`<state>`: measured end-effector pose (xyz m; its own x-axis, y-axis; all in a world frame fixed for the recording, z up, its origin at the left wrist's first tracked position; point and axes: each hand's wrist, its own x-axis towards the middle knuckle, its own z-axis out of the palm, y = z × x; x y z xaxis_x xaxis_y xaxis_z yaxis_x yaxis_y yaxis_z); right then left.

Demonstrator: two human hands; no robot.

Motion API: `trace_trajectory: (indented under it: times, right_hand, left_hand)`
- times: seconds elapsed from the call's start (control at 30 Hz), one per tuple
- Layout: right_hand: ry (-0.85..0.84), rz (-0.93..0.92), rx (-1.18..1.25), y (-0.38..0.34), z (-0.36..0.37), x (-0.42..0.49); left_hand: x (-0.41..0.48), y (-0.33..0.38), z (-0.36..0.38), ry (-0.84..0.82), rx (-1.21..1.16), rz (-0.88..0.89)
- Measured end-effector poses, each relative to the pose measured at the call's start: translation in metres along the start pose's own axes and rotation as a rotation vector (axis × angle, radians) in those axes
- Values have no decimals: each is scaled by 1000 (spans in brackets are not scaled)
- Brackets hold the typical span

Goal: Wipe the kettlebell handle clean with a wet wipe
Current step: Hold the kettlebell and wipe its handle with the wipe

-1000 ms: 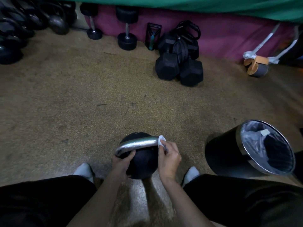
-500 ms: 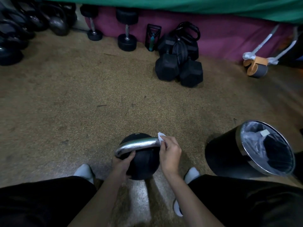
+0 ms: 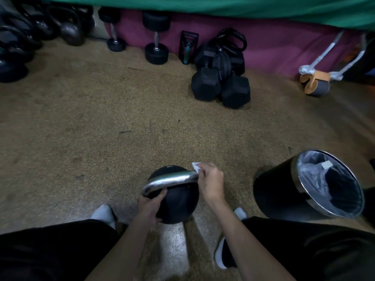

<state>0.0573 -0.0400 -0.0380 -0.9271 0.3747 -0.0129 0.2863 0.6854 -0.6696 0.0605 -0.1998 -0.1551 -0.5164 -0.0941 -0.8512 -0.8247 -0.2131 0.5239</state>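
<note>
A black kettlebell (image 3: 178, 201) with a shiny silver handle (image 3: 168, 181) stands on the floor between my feet. My left hand (image 3: 150, 207) grips the left side of the ball just under the handle's left end. My right hand (image 3: 211, 181) pinches a white wet wipe (image 3: 196, 167) against the handle's right end, where it bends down. Only a small corner of the wipe shows above my fingers.
A black bin (image 3: 304, 187) with a clear liner stands close on the right. Black hex dumbbells (image 3: 221, 86) lie ahead by the magenta wall, round dumbbells (image 3: 156, 43) to their left. More kettlebells (image 3: 67, 27) crowd the far left. An ab roller (image 3: 316, 82) sits far right.
My right hand has slid the wipe a little farther up and away along the handle's right end. My right foot has shifted back toward me. The left hand kept its hold.
</note>
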Motion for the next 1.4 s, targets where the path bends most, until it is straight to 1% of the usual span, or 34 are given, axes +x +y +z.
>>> trace_trajectory:
  times: [0.17, 0.3, 0.47, 0.63, 0.77, 0.97, 1.13, 1.27, 1.4]
  right_hand:
    - [-96, 7, -136, 8, -5, 7]
    - [-209, -15, -187, 0, -8, 16]
    - [-376, 46, -264, -6, -9, 38]
    - [-478, 65, -306, -5, -15, 47]
    - [-535, 31, -337, -13, -18, 53]
    - [-635, 61, -308, -21, -15, 64]
    - [-665, 75, -362, -19, -19, 68]
    - [-679, 45, -435, -26, -13, 67]
    - [-724, 10, -438, -30, -11, 69]
  left_hand:
    - [2, 0, -2, 21, 25, -5]
    - [1, 0, -2, 6, 25, 4]
    - [0, 0, -2, 19, 15, 3]
    - [-2, 1, -2, -12, 8, 3]
    - [0, 0, -1, -14, 12, -4]
    - [2, -1, -1, 1, 19, 6]
    - [6, -2, -2, -16, 4, 8]
    - [12, -5, -3, -12, 11, 18]
    - [18, -8, -4, 8, 15, 20]
